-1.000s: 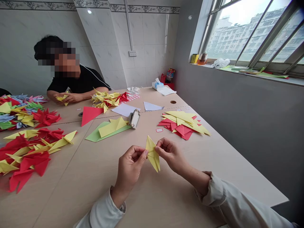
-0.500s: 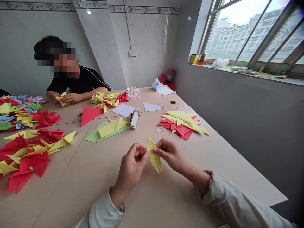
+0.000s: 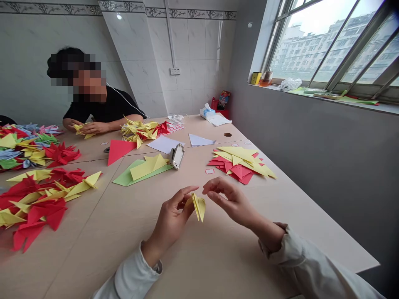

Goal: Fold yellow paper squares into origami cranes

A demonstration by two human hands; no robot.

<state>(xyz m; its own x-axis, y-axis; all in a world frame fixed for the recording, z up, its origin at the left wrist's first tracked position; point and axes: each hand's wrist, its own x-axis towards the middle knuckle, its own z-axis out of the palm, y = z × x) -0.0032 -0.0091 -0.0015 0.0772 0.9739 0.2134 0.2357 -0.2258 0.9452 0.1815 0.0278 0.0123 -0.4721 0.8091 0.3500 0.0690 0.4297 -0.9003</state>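
Observation:
A small folded piece of yellow paper (image 3: 199, 206) is pinched between the thumb and fingers of my left hand (image 3: 174, 216), just above the table. Its layers fan slightly apart and point downward; part of it is covered by my fingers. Right beside it, my right hand (image 3: 230, 201) is off the paper, with thumb and fingers curved and apart and nothing between them. Beyond my hands lies a pile of folded red and yellow paper (image 3: 240, 162).
At the left, heaps of folded red and yellow shapes (image 3: 46, 199) cover the table (image 3: 131, 249). A small metallic stand (image 3: 177, 157) sits beside green paper (image 3: 123, 176). Across the table, a person in black (image 3: 109, 104) holds yellow paper. A tissue box (image 3: 207, 112) stands at the far edge.
My right hand has let go of the yellow paper and drawn slightly to the right. In my left hand the paper has turned, so its layers now show edge-on.

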